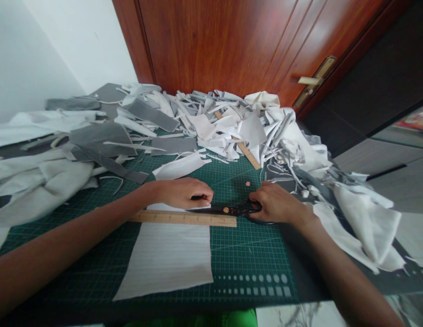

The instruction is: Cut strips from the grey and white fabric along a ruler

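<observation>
My right hand (276,204) is gripping the black scissors (231,210): the fingers are curled closed around the handle loops, and the blades are lying pressed together, pointing left along the upper edge of the ruler. The tips are reaching toward my left hand (182,193). That hand is bearing down with its fingers curled, resting on the fabric sheet (165,256) just behind the ruler; whether it is pinching anything I cannot tell.

The wooden ruler (184,218) is lying flat across the upper part of the sheet. The sheet, white and finely ribbed, is lying squarely on the green cutting mat (248,254), extending from under the ruler toward me. A small pink disc (247,184) is sitting on the mat just beyond the scissors.

Folded white cloth (368,222) is lying beside my right forearm, and bunched white cloth (37,190) is lying to the left. Farther out, a heap of white and gray scraps (225,122) is covering the far end of the mat, with a wooden strip (243,145) lying among them. Beyond the heap, a brown door (211,45) is standing closed, its brass handle (315,79) at the right.
</observation>
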A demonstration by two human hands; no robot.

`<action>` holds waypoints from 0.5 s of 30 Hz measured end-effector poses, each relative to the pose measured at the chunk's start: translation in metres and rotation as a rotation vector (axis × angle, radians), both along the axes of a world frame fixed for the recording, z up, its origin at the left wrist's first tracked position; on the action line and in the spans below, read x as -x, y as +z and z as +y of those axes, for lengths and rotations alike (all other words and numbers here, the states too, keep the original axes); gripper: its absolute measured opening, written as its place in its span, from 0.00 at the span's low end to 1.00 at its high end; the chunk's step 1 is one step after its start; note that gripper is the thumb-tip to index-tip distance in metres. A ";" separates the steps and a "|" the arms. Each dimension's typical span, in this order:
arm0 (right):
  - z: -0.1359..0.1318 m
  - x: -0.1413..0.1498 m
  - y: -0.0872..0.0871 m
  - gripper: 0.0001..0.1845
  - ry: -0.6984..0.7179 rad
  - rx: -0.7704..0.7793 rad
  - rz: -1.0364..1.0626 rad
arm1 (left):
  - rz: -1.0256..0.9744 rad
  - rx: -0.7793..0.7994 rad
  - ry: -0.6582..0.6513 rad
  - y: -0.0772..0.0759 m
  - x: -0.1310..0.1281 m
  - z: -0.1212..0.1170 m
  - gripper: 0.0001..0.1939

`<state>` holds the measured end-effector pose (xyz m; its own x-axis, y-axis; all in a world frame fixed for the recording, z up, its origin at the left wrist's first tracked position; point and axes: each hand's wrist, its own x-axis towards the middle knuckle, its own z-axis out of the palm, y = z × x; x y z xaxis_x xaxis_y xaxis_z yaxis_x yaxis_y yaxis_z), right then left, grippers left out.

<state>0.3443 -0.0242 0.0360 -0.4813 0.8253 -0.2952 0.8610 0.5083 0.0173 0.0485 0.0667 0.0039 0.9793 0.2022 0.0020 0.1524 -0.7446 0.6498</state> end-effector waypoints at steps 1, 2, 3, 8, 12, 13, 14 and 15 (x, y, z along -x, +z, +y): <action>0.000 0.000 0.000 0.12 0.000 0.000 0.001 | 0.002 0.002 0.000 0.000 0.000 0.000 0.13; 0.000 0.000 0.000 0.12 0.000 -0.005 0.002 | 0.005 0.003 0.000 0.000 0.000 0.000 0.13; 0.000 0.001 0.000 0.12 0.000 -0.012 0.003 | 0.009 0.004 -0.002 0.000 0.000 0.000 0.13; -0.001 0.002 0.000 0.11 0.023 -0.036 -0.004 | 0.016 0.023 0.002 0.002 0.000 0.001 0.14; -0.001 0.003 0.001 0.11 0.031 -0.039 -0.012 | 0.005 0.045 0.001 0.003 0.000 0.001 0.13; -0.001 0.003 0.001 0.11 0.032 -0.038 -0.012 | 0.003 0.048 -0.001 0.003 0.000 0.001 0.13; -0.001 0.003 0.001 0.10 0.033 -0.037 -0.009 | -0.001 0.050 -0.002 0.003 0.000 0.001 0.13; -0.001 0.003 0.001 0.10 0.034 -0.038 -0.005 | -0.004 0.052 -0.002 0.003 0.000 0.001 0.13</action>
